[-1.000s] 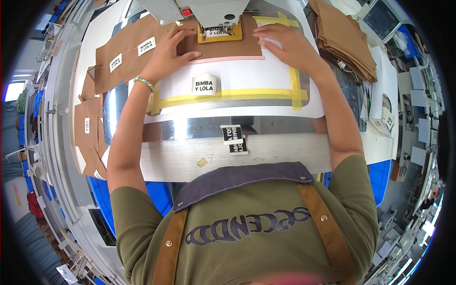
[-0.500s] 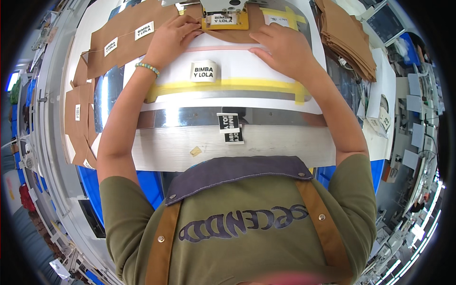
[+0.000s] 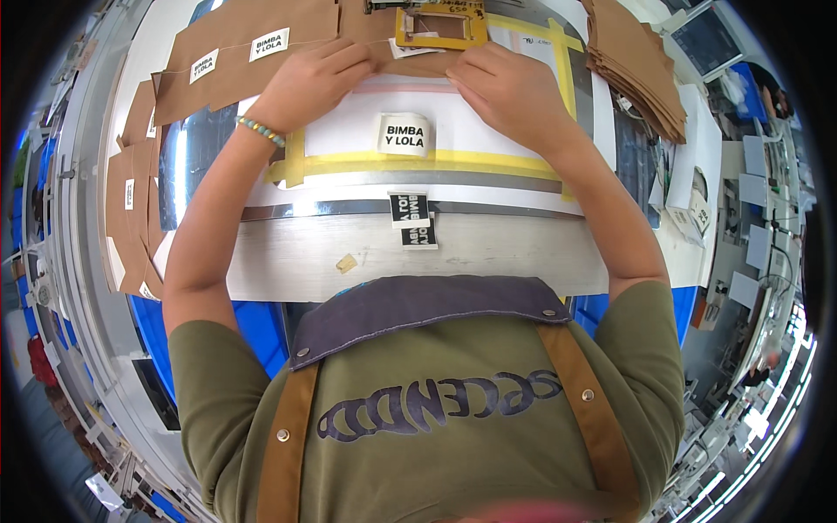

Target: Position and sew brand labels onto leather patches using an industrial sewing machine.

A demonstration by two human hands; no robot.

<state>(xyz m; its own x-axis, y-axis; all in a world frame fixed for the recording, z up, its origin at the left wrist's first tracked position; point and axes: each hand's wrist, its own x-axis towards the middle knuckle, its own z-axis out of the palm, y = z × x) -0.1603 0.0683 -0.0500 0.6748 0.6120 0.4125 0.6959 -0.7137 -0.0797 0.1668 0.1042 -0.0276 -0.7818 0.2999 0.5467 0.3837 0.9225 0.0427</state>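
Note:
A brown fabric piece (image 3: 373, 30) lies under the sewing machine's yellow clamp frame (image 3: 442, 40) at the far side of the table. Partly beneath that frame is a white label (image 3: 417, 47) on the fabric. My left hand (image 3: 316, 85), with a beaded bracelet at the wrist, has its fingers closed on the fabric's near edge, left of the frame. On the right, my right hand (image 3: 510, 91) pinches the same edge between thumb and fingers. Between my forearms, a small stack of white labels (image 3: 404, 135) rests on the white work sheet (image 3: 340, 133), which yellow tape borders.
Joined brown pieces with white labels (image 3: 240, 65) trail off to the left and hang along the table's left side. A pile of brown pieces (image 3: 636, 74) sits at the right. Black labels (image 3: 410, 209) lie near the front edge, beside a scrap of tape (image 3: 347, 263).
The label now shows partly below the yellow frame instead of inside its window. My right hand's thumb and fingers have come together on the fabric edge. The whole view has shifted slightly.

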